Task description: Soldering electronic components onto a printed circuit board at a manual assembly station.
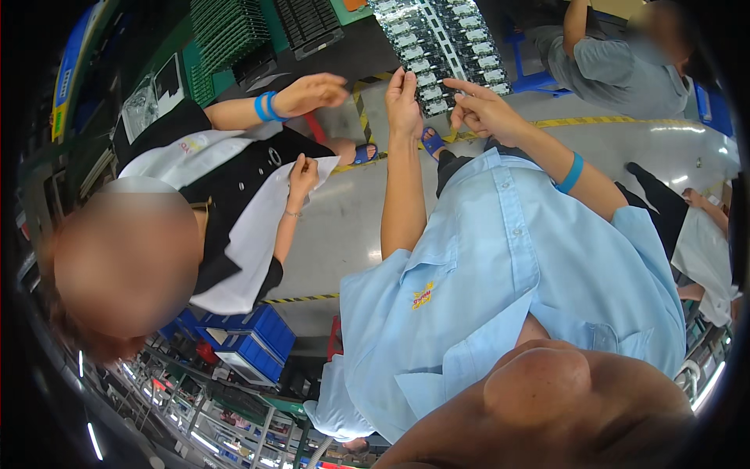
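A long panel of small circuit boards [437, 43], silver and dark, hangs in front of me at the top of the view. My left hand [403, 102] reaches up and pinches the panel's lower left edge with its fingertips. At the panel's bottom end my right hand [484, 113], with a blue wristband, holds on with thumb and forefinger. My light blue shirt [500, 289] fills the middle of the view.
A co-worker in black with a white apron [242, 227] stands at my left, one hand with a blue wristband [308, 94] stretched toward the panel. Green trays [226, 31] and a black tray [308, 23] lie beyond. A person in grey [617, 66] sits top right. Blue crates [250, 336] stand below.
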A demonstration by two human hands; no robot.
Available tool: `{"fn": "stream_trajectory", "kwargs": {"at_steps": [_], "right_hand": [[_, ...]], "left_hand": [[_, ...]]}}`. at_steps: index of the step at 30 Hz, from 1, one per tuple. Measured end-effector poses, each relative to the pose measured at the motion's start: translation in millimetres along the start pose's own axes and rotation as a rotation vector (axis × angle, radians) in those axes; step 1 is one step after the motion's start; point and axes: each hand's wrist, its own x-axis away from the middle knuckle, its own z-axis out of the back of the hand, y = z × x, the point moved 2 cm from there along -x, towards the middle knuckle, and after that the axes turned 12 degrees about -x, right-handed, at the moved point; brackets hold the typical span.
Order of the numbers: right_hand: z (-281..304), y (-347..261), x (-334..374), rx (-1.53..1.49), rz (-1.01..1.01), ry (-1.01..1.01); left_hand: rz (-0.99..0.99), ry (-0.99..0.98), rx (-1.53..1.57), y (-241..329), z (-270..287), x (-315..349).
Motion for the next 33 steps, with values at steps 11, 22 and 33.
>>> {"fn": "stream_trajectory", "kwargs": {"at_steps": [11,22,33], "right_hand": [[30.1,-50.7,45.8,0.130,0.311,0.130],[94.2,-70.6,82.0,0.137,0.482,0.375],[125.0,-46.5,83.2,0.174,0.332,0.272]], "left_hand": [[-0.013,-0.034,-0.028,19.5,-13.7,11.5],[-0.005,0.026,-0.022,40.9,-27.9,32.7],[-0.053,0.072,-0.110,54.1,-33.9,48.2]]}}
